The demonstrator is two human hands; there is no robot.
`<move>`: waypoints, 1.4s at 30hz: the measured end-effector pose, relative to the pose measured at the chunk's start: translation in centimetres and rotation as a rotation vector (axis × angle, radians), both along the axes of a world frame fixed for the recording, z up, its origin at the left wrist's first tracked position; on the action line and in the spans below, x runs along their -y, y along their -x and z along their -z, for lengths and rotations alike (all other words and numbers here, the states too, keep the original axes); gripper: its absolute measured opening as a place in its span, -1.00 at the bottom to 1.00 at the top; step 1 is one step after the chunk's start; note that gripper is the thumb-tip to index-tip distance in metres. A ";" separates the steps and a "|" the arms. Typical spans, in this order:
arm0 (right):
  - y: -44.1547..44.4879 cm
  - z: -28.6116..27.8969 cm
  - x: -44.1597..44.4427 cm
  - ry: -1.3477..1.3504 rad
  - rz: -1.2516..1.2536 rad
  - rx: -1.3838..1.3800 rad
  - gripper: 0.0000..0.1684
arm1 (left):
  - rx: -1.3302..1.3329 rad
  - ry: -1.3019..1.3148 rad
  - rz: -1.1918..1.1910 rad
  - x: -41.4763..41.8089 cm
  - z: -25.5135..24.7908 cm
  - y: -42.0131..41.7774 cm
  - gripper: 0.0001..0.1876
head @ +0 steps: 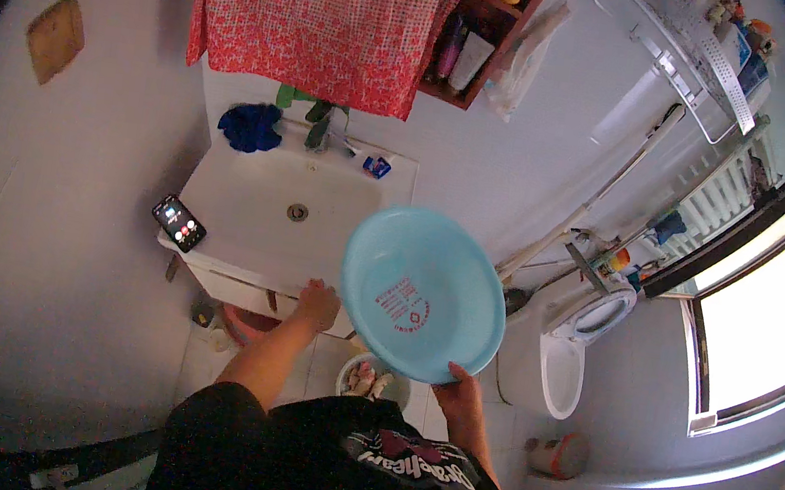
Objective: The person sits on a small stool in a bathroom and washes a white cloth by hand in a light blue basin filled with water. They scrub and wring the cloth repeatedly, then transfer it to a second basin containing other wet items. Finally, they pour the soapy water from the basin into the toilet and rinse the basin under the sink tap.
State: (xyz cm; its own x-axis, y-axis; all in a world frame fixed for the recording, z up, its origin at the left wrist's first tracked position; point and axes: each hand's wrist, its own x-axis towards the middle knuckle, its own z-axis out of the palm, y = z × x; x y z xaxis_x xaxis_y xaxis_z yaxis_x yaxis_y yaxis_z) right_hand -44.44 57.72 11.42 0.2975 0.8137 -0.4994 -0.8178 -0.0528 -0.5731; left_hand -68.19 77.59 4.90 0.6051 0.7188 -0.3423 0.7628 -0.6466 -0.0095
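A light blue plastic basin [455, 275] is tilted, its inside facing me with red print on the bottom. My right hand [460, 394] grips its near rim, thumb over the edge. My left hand [317, 305] is curled into a fist beside the basin's left edge, in front of the sink cabinet; nothing shows in it. Beyond it lies a white washbasin [257, 210] with a round drain [298, 212] and a faucet [316, 134] at the back. Below the blue basin, a pale bucket [404, 392] on the floor holds several items that I cannot identify.
A lit phone [178, 222] rests on the sink's left corner. Dark blue cloth [250, 127] and a small blue box [377, 167] sit along the back ledge. A red patterned cloth [317, 23] hangs above. To the right are a squat toilet or similar white fixture [560, 376] and a window [769, 291].
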 end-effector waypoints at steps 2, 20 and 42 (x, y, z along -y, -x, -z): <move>0.6 1.1 -0.7 0.076 -0.052 0.080 -0.43 | 0.006 -0.050 -0.022 -1.4 4.1 0.5 -0.61; 2.5 3.5 -1.6 0.023 -0.286 0.196 -0.47 | 1.589 0.334 -0.754 6.9 -4.5 4.6 -0.39; -3.4 4.3 -2.2 0.234 0.233 1.307 -0.48 | 0.528 -0.350 0.208 6.1 -2.2 0.7 -0.92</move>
State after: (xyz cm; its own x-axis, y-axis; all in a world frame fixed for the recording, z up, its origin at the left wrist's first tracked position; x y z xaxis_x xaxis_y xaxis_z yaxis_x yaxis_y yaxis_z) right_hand -41.08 59.93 7.13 0.7769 0.6150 0.1346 0.3126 -0.1913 -0.9304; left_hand -68.92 71.49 7.14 0.7655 0.5836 0.2707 0.5821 -0.8076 0.0951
